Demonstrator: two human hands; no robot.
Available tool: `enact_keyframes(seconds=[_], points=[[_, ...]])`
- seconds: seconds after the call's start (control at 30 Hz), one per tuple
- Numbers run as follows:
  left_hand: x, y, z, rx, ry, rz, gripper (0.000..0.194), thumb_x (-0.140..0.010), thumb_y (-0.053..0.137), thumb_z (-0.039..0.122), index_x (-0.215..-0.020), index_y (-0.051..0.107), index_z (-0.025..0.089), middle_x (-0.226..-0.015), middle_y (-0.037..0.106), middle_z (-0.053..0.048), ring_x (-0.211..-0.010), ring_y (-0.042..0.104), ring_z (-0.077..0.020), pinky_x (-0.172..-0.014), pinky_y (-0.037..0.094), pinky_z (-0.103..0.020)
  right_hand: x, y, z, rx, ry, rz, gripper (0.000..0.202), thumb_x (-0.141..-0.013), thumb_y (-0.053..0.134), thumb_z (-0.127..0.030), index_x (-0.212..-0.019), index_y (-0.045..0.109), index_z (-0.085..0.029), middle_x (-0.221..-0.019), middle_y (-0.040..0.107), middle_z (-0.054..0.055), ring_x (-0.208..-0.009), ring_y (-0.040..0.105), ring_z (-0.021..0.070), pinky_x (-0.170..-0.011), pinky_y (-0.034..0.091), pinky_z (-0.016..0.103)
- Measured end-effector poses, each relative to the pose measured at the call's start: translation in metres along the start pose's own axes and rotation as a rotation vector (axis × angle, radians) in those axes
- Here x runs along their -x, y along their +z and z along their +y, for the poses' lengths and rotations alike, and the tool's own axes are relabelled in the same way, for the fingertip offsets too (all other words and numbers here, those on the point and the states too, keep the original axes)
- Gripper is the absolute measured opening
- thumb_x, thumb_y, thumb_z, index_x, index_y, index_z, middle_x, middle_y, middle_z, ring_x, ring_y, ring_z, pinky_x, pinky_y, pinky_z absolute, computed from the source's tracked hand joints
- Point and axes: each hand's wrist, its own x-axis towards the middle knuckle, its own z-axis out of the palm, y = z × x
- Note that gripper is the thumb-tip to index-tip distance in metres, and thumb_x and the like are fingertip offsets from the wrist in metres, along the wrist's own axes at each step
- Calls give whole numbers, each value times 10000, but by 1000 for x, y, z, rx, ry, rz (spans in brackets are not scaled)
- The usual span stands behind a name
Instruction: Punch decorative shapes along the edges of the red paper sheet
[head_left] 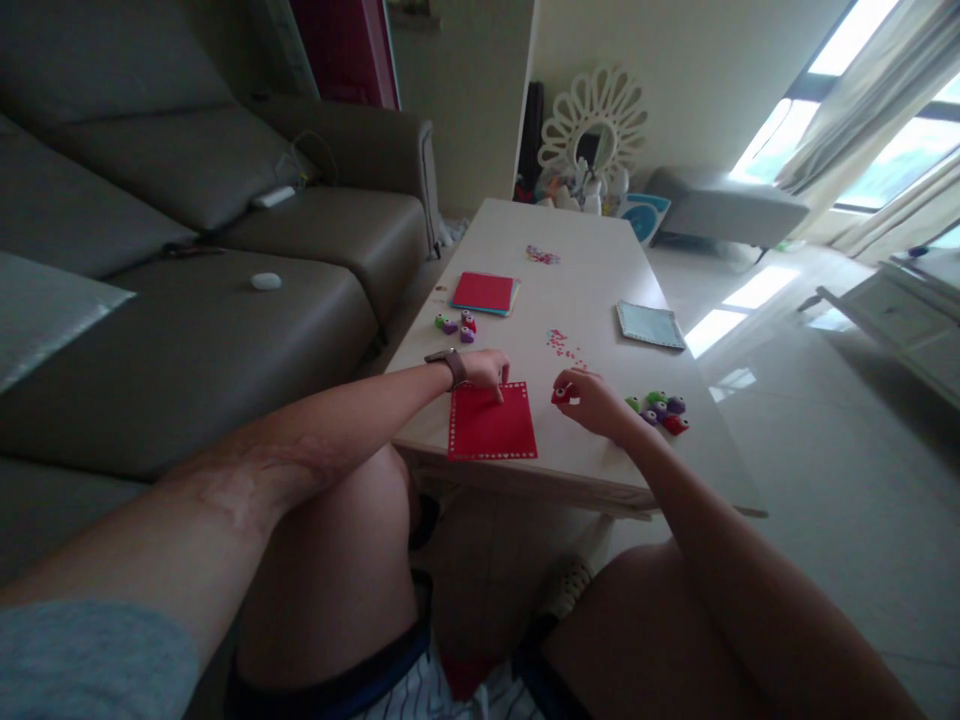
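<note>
A red square sheet (493, 425) with small holes punched along its edges lies near the front edge of the white table (600, 290). My left hand (486, 370), with a watch at the wrist, rests at the sheet's top edge, one finger pointing down onto it and the others bent; nothing shows in it. To the right of the sheet, my right hand (589, 398) is closed on a small red punch (561, 395) held over the table. Small red paper bits (559, 343) are scattered just beyond my right hand.
Several green, purple and red punches (660, 410) sit at the right, others (466, 326) at the left. Behind those is a stack of coloured paper (484, 291). A pale rectangular tray (649, 325) and colourful bits (541, 256) lie farther back. A sofa (300, 270) stands left.
</note>
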Motion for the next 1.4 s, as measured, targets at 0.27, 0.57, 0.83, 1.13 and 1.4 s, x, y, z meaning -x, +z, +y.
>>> enact_keyframes(seconds=[0.27, 0.57, 0.83, 1.13, 1.4], points=[[15, -6, 15, -24, -56, -151, 354, -979, 632, 393, -1231, 633, 144, -1218, 652, -87, -1048, 657, -234, -892, 578, -430, 1, 3, 2, 2, -14, -7, 179, -744, 639, -67, -866, 646, -197, -832, 714, 36, -736, 633, 156, -682, 457, 267], [22, -15, 18, 8, -22, -181, 361, -980, 631, 391, -1258, 629, 162, -1264, 639, -94, -1082, 651, -245, -912, 578, -436, 0, 6, 5, 0, -29, -14, 166, -755, 641, -67, -855, 641, -200, -843, 712, 33, -748, 633, 152, -692, 471, 263], [6, -6, 20, 55, 106, -282, 208, -860, 697, 299, -989, 694, 136, -940, 707, -37, -842, 637, -174, -765, 509, -286, 0, 6, 4, -84, -57, -19, 125, -777, 682, -124, -847, 619, -205, -860, 690, 32, -752, 636, 155, -691, 491, 268], [-3, 1, 14, 118, 176, -273, 320, -745, 670, 282, -1025, 692, 129, -954, 730, -79, -801, 624, -175, -709, 463, -272, -1, 5, 3, -73, -64, -29, 114, -789, 688, -133, -839, 617, -208, -856, 681, 27, -760, 630, 154, -692, 477, 268], [-7, 3, 14, 150, 173, -271, 346, -763, 685, 298, -1068, 679, 136, -960, 743, -85, -824, 655, -185, -711, 479, -270, -1, 6, 4, -57, -60, -33, 134, -782, 708, -132, -844, 616, -207, -853, 669, 21, -742, 619, 149, -679, 469, 267]])
